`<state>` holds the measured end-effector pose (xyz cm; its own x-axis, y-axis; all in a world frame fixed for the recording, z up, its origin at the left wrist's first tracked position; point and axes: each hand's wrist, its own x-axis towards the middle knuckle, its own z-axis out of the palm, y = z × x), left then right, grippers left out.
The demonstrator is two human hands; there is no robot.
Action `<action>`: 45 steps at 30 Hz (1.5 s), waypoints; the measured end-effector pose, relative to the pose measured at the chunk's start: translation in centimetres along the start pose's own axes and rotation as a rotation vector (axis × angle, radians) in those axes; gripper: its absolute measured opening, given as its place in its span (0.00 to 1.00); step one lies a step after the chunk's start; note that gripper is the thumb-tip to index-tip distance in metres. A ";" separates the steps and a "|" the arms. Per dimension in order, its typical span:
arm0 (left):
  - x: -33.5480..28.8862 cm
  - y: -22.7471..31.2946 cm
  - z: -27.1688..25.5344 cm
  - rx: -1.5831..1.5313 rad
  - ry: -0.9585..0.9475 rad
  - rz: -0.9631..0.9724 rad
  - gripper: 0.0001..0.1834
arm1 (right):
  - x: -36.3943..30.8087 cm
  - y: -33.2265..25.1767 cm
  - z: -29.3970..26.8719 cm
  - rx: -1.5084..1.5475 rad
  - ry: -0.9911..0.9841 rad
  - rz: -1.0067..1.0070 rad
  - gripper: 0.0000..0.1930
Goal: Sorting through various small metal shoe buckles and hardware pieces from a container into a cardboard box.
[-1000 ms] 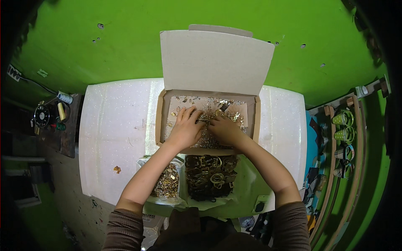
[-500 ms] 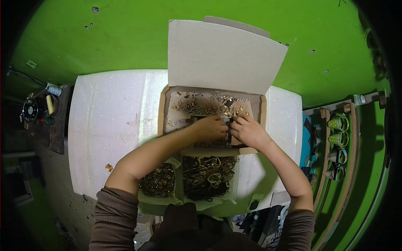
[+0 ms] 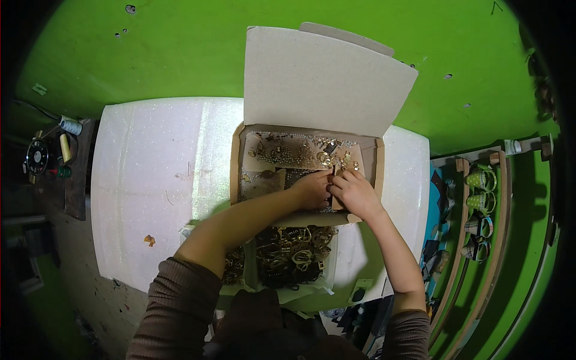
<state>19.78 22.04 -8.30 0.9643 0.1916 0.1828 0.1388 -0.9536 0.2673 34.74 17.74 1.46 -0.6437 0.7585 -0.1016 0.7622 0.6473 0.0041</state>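
Note:
An open cardboard box point(image 3: 234, 171) stands on the white table with its lid point(image 3: 327, 81) raised at the back. Inside lie small gold and silver metal bits point(image 3: 327, 157) and flat cardboard pieces point(image 3: 264, 183). Both hands reach into its right half. My left hand point(image 3: 313, 189) has its fingers bent and pressed together, nearly meeting the other hand. Over a brown card edge, my right hand point(image 3: 354, 193) pinches with curled fingers. Whatever they hold is too small or hidden. In front of the box sits a lined container of dark and gold metal buckles point(image 3: 297, 255).
A second heap of metal pieces point(image 3: 234, 267) is partly covered by my left forearm. White glittery cloth covers the table point(image 3: 150, 156); a small brown scrap point(image 3: 149, 240) lies on it. Thread spools point(image 3: 71, 125) stand far left. Wooden rack rails point(image 3: 501, 210) hold bands at right.
My left hand and forearm have shifted right, uncovering more cardboard in the box's left half and hiding more of the left heap. My right hand stays at about the same spot.

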 end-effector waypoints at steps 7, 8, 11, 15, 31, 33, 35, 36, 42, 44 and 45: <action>-2.7 0.3 -2.9 -0.160 -0.149 -0.035 0.13 | -0.1 0.5 0.1 0.033 0.011 0.013 0.08; -3.3 0.4 -3.6 -0.217 -0.210 -0.059 0.13 | 0.0 0.5 0.2 0.034 0.014 0.012 0.08; -4.1 0.1 -3.5 -0.194 -0.109 -0.006 0.14 | 0.1 0.4 0.3 0.041 -0.002 -0.005 0.08; -3.0 0.0 -1.5 -0.040 0.003 0.208 0.15 | 0.5 0.3 0.1 0.029 -0.042 -0.010 0.08; -4.3 0.5 -8.5 -0.120 -0.274 -0.168 0.16 | 0.3 0.8 1.2 0.085 -0.066 0.003 0.08; -4.7 1.2 -10.0 -0.340 0.146 -0.475 0.19 | 0.9 0.9 2.9 0.083 -0.072 -0.011 0.10; -5.6 1.7 -10.6 -0.410 0.250 -0.567 0.20 | 2.2 0.2 4.4 0.272 -0.051 -0.068 0.15; -6.4 2.2 -11.0 -0.379 0.316 -0.613 0.19 | 2.9 -0.8 3.6 0.271 -0.057 -0.083 0.15; -7.5 4.0 -9.9 -0.347 0.400 -0.673 0.11 | 4.5 -2.5 2.5 0.388 -0.214 -0.197 0.24; -8.0 4.4 -9.8 -0.384 0.389 -0.718 0.13 | 4.5 -2.7 2.0 0.365 -0.231 -0.199 0.20; -8.2 4.6 -9.9 -0.427 0.371 -0.748 0.15 | 4.4 -2.9 2.0 0.364 -0.231 -0.213 0.20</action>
<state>10.28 18.35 0.85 0.5142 0.8526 0.0931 0.5282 -0.4003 0.7488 29.83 19.08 -0.95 -0.7875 0.5487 -0.2808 0.6161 0.6871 -0.3852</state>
